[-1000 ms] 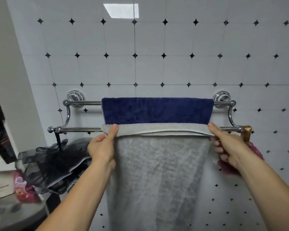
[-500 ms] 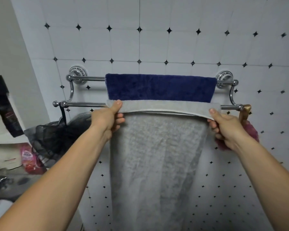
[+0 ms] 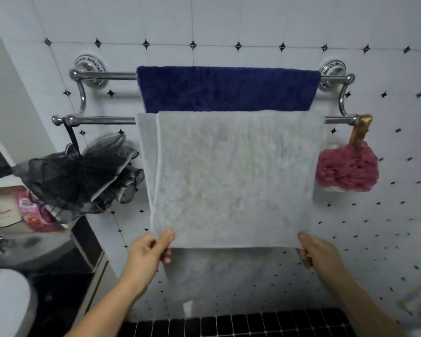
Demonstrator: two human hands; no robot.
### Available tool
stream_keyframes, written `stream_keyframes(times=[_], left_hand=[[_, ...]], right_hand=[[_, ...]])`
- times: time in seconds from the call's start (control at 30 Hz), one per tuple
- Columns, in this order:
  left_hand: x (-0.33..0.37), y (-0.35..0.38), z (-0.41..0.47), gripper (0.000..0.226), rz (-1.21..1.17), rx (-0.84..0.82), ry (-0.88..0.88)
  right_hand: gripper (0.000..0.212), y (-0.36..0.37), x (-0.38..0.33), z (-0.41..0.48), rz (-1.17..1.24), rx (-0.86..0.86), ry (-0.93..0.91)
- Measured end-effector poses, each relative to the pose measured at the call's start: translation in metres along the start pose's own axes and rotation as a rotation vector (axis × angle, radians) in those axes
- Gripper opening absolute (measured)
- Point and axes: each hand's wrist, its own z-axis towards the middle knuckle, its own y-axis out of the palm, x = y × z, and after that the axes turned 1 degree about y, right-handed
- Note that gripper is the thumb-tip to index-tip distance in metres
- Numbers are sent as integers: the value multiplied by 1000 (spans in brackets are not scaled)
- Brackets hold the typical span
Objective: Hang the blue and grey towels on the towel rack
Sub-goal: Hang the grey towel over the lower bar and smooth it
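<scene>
A chrome double towel rack (image 3: 100,120) is fixed to the tiled wall. The blue towel (image 3: 226,90) hangs over its upper, rear bar. The grey towel (image 3: 233,176) is draped over the lower, front bar, its front flap reaching down to my hands and a longer back layer hanging below. My left hand (image 3: 151,249) pinches the flap's lower left corner, thumb on the front. My right hand (image 3: 319,251) grips the lower right corner.
A black mesh bath sponge (image 3: 83,176) hangs from the lower bar's left end, a red sponge (image 3: 346,167) from its right end. A shelf with a pink packet (image 3: 28,209) and a sink edge are at the left. Black tiles (image 3: 241,323) run along the bottom.
Both hands have moved from the towel's fold at the front bar down to the front flap's bottom corners. The camera view has tilted downward.
</scene>
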Motion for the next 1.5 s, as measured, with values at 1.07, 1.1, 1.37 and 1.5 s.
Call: stream_keyframes(times=[1.07, 1.1, 1.37, 1.5], left_hand=[[95, 0, 82, 20, -88, 69, 203], [86, -3, 79, 19, -88, 74, 188], [33, -11, 58, 33, -96, 67, 36], [34, -7, 54, 35, -85, 94, 32]], right_hand=[[31, -29, -147, 86, 414, 7, -273], [36, -28, -139, 83, 420, 8, -251], [37, -16, -79, 69, 332, -58, -70], [45, -22, -75, 66, 176, -151, -72]])
